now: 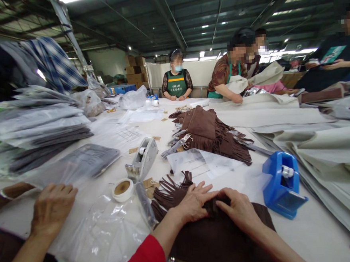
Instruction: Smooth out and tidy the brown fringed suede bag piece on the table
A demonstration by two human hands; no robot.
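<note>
Brown fringed fabric [221,243] (under both hands [195,203] [240,208])

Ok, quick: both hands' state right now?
Left hand: open, spread on the brown fringed piece.
Right hand: bent, touching the same piece; grip cannot be told.

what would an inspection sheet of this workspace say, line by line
surface: white table, largely covered
things in hand: brown fringed piece, lying under both hands
clutter: blue tape dispenser, grey tape dispenser, tape roll, brown fringed pile, clear plastic, bagged stack
hands: left hand on the piece, fingers spread; right hand on it, fingers bent, pinching or not cannot be told
cables: nothing seen
surroundings: a co-worker's hand at the left, a person in a green apron across the table, cardboard boxes behind
</note>
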